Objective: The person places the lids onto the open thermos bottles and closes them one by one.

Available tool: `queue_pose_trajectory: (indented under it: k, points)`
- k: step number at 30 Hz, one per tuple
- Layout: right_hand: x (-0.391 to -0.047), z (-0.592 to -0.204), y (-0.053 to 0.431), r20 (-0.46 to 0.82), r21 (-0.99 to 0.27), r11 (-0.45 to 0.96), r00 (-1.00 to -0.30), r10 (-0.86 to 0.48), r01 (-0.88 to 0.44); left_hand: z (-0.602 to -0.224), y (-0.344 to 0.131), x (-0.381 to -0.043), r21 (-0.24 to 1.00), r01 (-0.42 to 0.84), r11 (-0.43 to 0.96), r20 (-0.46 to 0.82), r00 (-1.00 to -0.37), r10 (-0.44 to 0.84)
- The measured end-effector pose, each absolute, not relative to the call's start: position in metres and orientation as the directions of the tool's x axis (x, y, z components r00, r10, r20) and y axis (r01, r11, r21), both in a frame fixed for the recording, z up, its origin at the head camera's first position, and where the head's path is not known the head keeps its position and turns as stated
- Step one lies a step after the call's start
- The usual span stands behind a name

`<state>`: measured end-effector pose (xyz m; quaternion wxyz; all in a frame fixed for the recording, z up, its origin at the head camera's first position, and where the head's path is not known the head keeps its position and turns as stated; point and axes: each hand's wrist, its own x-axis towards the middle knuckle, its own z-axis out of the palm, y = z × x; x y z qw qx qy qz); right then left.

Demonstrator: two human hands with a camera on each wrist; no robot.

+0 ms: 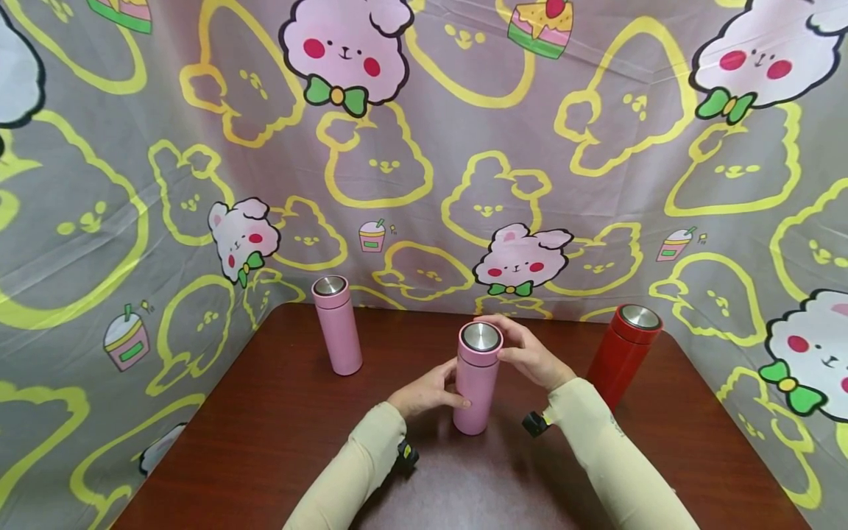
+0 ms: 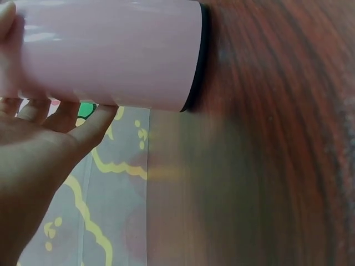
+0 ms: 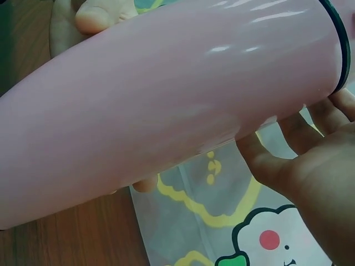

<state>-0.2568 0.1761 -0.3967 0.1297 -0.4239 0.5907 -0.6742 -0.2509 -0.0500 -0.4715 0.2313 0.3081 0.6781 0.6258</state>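
A pink thermos [image 1: 474,397] with a steel-topped lid [image 1: 482,337] stands upright near the middle of the table. My left hand [image 1: 427,390] grips its body, thumb across the front and fingers behind. In the left wrist view, the dark base ring of the thermos [image 2: 111,52] shows right at the tabletop. Up at the lid, my right hand [image 1: 530,357] holds on from the right, thumb in front and fingers reaching round the back. Fingers of both hands appear around the pink body [image 3: 166,105] in the right wrist view, partly hidden behind it.
Another pink thermos [image 1: 341,338] stands at the back left of the brown wooden table [image 1: 265,434]. To the right is a red thermos [image 1: 619,357], its lower part behind my right sleeve. A patterned cloth [image 1: 437,221] hangs around the table's back and sides.
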Motion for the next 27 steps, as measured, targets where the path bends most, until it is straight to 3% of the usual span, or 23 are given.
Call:
queue_pose_trajectory:
  k: [5, 27]
  points:
    - [-0.256, -0.396, 0.175, 0.425, -0.903, -0.274, -0.601, -0.677, -0.330, -0.469, -0.049, -0.250, 0.993, 0.115, 0.028, 0.062, -0.702, 0.709]
    - [-0.245, -0.400, 0.174, 0.407, -0.891, -0.044, -0.753, -0.517, -0.451, -0.473, -0.048, -0.246, 0.981, 0.186, 0.049, 0.107, -0.740, 0.664]
